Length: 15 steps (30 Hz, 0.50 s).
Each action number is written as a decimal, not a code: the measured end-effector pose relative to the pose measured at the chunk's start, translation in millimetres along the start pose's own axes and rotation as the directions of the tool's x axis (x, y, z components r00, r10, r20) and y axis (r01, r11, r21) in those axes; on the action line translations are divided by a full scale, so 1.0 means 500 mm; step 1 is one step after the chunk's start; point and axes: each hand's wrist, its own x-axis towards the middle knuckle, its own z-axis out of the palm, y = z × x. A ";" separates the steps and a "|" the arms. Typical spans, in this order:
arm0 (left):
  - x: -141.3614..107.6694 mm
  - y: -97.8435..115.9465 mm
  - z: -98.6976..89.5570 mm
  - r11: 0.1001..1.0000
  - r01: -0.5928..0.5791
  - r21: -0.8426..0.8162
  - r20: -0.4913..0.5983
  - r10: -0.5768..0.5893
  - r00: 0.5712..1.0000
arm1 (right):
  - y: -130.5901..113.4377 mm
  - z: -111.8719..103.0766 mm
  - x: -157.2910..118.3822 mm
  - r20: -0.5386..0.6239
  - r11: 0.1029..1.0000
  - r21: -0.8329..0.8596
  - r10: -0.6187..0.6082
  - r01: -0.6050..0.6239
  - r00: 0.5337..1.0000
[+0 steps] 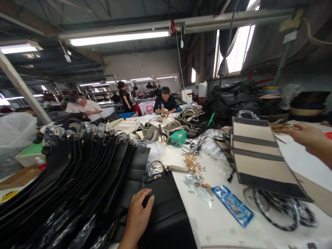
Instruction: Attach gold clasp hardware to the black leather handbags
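Black leather panel (172, 211) (lengthwise away) lies rightward of the spread, seemingly empty left hand (139, 213); right hand (307, 138) grip unclear.

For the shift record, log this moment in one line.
left hand: open, over black panel | right hand: near striped panel, grip unclear | white table: blue packet, gold-coloured bits
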 end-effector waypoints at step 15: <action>0.028 -0.078 0.063 0.996 0.082 0.019 -0.078 -0.080 0.994 | -0.083 0.513 -0.281 0.535 0.865 -0.431 0.016 0.256 0.845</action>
